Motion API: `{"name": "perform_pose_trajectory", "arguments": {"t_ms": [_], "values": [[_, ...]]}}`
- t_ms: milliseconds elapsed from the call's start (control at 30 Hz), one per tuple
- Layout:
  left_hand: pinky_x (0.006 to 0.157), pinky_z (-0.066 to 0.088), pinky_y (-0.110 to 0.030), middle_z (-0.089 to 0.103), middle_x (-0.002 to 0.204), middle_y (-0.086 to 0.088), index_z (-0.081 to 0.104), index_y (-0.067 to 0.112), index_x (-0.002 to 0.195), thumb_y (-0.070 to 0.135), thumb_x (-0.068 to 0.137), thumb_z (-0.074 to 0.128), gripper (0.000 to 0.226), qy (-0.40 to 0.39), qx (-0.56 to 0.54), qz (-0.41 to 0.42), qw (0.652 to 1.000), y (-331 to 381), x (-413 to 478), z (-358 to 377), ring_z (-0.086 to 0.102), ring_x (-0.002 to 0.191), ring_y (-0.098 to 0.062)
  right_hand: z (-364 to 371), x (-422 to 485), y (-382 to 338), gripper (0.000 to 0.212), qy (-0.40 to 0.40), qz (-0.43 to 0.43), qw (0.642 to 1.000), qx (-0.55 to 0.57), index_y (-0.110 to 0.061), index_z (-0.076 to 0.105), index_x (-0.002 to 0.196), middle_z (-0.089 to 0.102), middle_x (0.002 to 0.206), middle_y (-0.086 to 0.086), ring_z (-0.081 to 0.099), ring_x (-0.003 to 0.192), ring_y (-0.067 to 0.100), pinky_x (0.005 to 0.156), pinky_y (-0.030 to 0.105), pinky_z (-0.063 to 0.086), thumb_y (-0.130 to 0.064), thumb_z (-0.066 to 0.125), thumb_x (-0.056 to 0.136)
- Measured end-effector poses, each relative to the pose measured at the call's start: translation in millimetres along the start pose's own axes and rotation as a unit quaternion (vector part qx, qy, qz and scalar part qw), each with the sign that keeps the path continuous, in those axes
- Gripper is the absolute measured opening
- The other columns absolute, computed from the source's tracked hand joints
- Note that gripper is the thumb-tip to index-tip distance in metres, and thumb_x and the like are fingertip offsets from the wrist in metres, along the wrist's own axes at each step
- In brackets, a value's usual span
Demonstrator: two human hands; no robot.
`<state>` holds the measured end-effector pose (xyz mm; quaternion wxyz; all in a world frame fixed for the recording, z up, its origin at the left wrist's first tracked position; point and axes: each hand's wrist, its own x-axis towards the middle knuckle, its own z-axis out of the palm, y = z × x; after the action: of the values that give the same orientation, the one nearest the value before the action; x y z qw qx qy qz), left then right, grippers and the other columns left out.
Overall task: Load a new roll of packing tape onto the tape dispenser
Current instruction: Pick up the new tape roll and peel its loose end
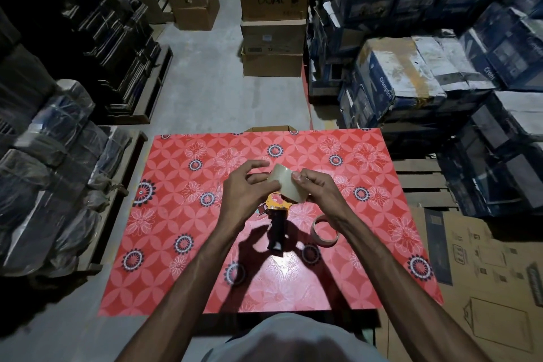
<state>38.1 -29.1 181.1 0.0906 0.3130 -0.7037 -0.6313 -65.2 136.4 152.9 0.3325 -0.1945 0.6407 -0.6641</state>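
My left hand [249, 185] and right hand [316, 185] both grip the new tape roll [286, 184]; the dispenser [277, 214] waits unloaded at 6 o'clock beneath it.

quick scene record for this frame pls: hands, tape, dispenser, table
left hand: fingers on the tape roll's left side
right hand: grips the roll's right side
tape roll: held above the dispenser, not mounted
dispenser: on table, orange head, black handle toward person
empty core: on table, right of dispenser
table: red floral cover
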Motion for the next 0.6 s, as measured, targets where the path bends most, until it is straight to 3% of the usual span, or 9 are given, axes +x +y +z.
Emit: {"name": "perform_pose_trajectory", "arguments": {"t_ms": [100,167,267,333,400,467,500,533,600], "values": [[0.094,0.063,-0.041,0.084,0.096,0.001,0.085,0.025,0.094,0.028,0.072,0.089,0.023,0.064,0.052,0.037,0.996,-1,-5,6,0.080,0.096,-0.017,3,3,5,0.069,0.024,-0.014,1.000,-0.009,0.010,0.055,0.085,0.051,0.085,0.013,0.048,0.081,0.025,0.077,0.041,0.036,-0.057,0.070,0.091],[0.096,0.056,-0.025,0.083,0.111,0.000,0.087,0.021,0.089,0.021,0.077,0.086,0.012,0.094,0.107,0.060,0.988,3,-7,10,0.077,0.104,-0.012,4,4,8,0.045,0.039,-0.013,0.999,-0.023,0.000,0.066,0.084,0.058,0.083,0.009,0.053,0.078,0.020,0.073,0.036,0.039,-0.043,0.068,0.099],[0.108,0.048,-0.031,0.077,0.131,-0.002,0.087,0.018,0.079,0.016,0.078,0.081,0.006,0.109,0.158,0.076,0.978,5,-7,12,0.071,0.121,-0.017,8,6,12,0.015,0.068,-0.014,0.997,-0.039,-0.018,0.080,0.105,0.074,0.109,-0.005,0.068,0.089,0.000,0.075,0.019,0.050,-0.022,0.066,0.104],[0.112,0.045,-0.034,0.072,0.138,-0.004,0.085,0.018,0.078,0.015,0.079,0.081,0.006,0.098,0.171,0.081,0.977,7,-6,11,0.068,0.127,-0.020,9,5,12,0.028,0.072,-0.039,0.995,-0.061,-0.013,0.074,0.130,0.069,0.133,-0.006,0.065,0.109,-0.014,0.082,0.011,0.052,-0.017,0.065,0.103],[0.115,0.042,-0.038,0.069,0.143,-0.003,0.084,0.018,0.078,0.014,0.081,0.079,0.008,0.089,0.204,0.094,0.970,7,-6,10,0.062,0.133,-0.021,8,4,15,0.037,0.068,-0.077,0.991,-0.088,-0.014,0.068,0.140,0.064,0.143,-0.011,0.057,0.126,-0.014,0.096,0.010,0.049,-0.021,0.066,0.103],[0.113,0.042,-0.036,0.071,0.139,-0.003,0.083,0.016,0.078,0.016,0.083,0.076,0.009,0.073,0.237,0.112,0.962,6,-7,9,0.062,0.132,-0.021,8,3,19,0.041,0.071,-0.116,0.977,-0.167,-0.023,0.066,0.143,0.058,0.151,-0.015,0.047,0.145,0.000,0.121,0.031,0.038,-0.035,0.067,0.103],[0.109,0.045,-0.034,0.075,0.132,-0.003,0.081,0.016,0.078,0.018,0.085,0.074,0.010,0.062,0.238,0.114,0.963,5,-7,9,0.066,0.125,-0.020,7,3,22,0.043,0.078,-0.126,0.963,-0.226,-0.029,0.067,0.141,0.054,0.154,-0.019,0.039,0.153,0.008,0.130,0.046,0.023,-0.045,0.064,0.102],[0.103,0.050,-0.033,0.079,0.119,-0.002,0.078,0.017,0.078,0.021,0.085,0.071,0.011,0.051,0.226,0.113,0.966,3,-8,9,0.072,0.112,-0.018,7,4,24,0.043,0.089,-0.128,0.947,-0.279,-0.034,0.069,0.138,0.051,0.155,-0.024,0.028,0.158,0.013,0.130,0.056,0.004,-0.054,0.060,0.101],[0.090,0.059,-0.039,0.080,0.090,0.005,0.075,0.020,0.079,0.028,0.083,0.066,0.013,0.040,0.192,0.105,0.975,1,-11,8,0.076,0.081,-0.013,8,3,21,0.042,0.120,-0.139,0.920,-0.345,-0.037,0.072,0.131,0.049,0.154,-0.028,0.013,0.162,0.013,0.123,0.054,-0.014,-0.060,0.055,0.099]]}}
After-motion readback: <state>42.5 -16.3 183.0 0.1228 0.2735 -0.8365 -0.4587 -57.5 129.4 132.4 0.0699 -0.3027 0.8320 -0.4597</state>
